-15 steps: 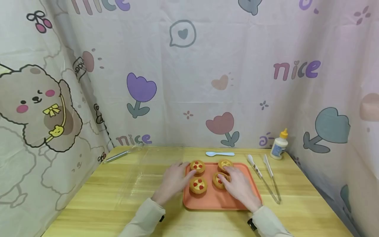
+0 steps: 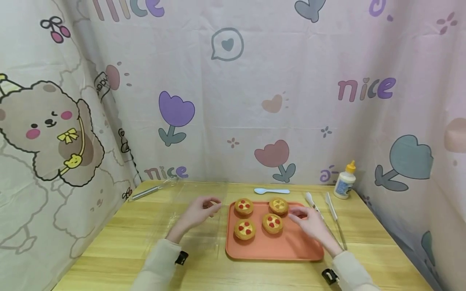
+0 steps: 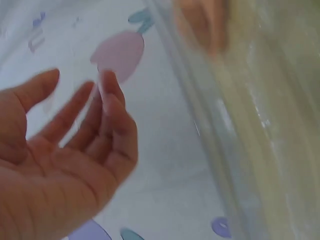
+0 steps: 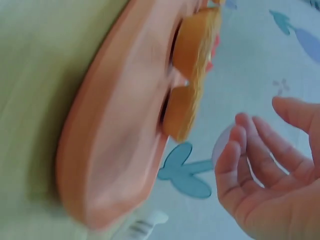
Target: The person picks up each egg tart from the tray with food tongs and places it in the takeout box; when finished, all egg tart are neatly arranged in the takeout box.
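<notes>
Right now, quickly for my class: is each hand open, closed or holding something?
Left hand: open, fingers loosely bent, holding nothing.
Right hand: open, fingers loosely bent, holding nothing, near the tarts on the orange tray.

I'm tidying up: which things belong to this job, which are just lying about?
Likely the job:
four round golden tarts
orange rectangular tray
perhaps clear plastic container

Likely lying about:
pale-blue spoon
white-tipped metal tongs
yellow-capped white bottle
slim silvery object

The right wrist view crops the tray [image 4: 115, 135].
</notes>
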`<control>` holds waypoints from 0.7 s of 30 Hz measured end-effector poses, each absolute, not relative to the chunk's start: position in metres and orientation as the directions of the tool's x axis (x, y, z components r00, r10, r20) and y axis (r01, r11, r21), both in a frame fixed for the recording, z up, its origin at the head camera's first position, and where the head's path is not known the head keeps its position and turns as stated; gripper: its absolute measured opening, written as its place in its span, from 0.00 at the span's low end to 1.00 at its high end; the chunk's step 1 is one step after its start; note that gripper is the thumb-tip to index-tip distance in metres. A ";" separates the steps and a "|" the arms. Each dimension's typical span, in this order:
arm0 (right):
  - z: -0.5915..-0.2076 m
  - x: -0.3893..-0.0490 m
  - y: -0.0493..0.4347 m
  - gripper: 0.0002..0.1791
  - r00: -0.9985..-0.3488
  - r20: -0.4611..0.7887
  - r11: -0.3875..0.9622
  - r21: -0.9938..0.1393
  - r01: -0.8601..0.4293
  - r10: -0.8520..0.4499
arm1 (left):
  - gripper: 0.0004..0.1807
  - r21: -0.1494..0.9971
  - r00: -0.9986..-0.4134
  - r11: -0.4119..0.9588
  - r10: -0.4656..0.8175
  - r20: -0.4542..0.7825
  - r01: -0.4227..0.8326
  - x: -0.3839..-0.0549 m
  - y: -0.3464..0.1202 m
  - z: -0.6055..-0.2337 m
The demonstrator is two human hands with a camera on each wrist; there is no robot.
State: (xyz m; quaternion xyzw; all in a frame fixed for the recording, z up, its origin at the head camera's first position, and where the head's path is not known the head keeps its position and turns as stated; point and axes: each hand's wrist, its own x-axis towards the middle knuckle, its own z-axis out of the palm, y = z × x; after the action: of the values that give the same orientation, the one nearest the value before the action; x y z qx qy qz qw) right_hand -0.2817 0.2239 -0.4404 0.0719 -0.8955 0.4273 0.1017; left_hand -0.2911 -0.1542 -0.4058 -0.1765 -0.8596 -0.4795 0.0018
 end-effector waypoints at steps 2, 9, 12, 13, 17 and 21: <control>-0.439 -0.282 0.235 0.14 -0.975 0.215 0.613 -0.763 -0.205 -0.058 | 0.16 0.843 -0.929 0.451 0.341 0.140 0.292 -0.292 -0.166 -0.405; -0.439 -0.282 0.273 0.20 -0.968 0.175 0.552 -0.797 -0.247 -0.181 | 0.18 0.845 -0.907 0.438 0.403 0.120 0.307 -0.294 -0.198 -0.408; -0.440 -0.281 0.285 0.23 -0.959 0.158 0.525 -0.810 -0.262 -0.236 | 0.18 0.846 -0.909 0.437 0.400 0.121 0.305 -0.294 -0.208 -0.410; -0.441 -0.280 0.289 0.23 -0.957 0.156 0.518 -0.813 -0.266 -0.246 | 0.18 0.844 -0.910 0.443 0.398 0.119 0.303 -0.294 -0.211 -0.410; -0.444 -0.280 0.301 0.24 -0.949 0.160 0.515 -0.808 -0.284 -0.273 | 0.19 0.834 -0.913 0.463 0.392 0.112 0.301 -0.294 -0.224 -0.412; -0.445 -0.280 0.311 0.24 -0.955 0.151 0.526 -0.807 -0.268 -0.256 | 0.21 0.832 -0.920 0.476 0.379 0.098 0.284 -0.294 -0.238 -0.414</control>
State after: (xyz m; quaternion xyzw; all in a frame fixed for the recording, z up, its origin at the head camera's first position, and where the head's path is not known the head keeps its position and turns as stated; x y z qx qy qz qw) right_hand -0.2801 0.3114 -0.4450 0.1502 -0.8734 0.4632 0.0065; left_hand -0.2943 -0.2382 -0.4142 -0.1933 -0.8577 -0.4738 -0.0499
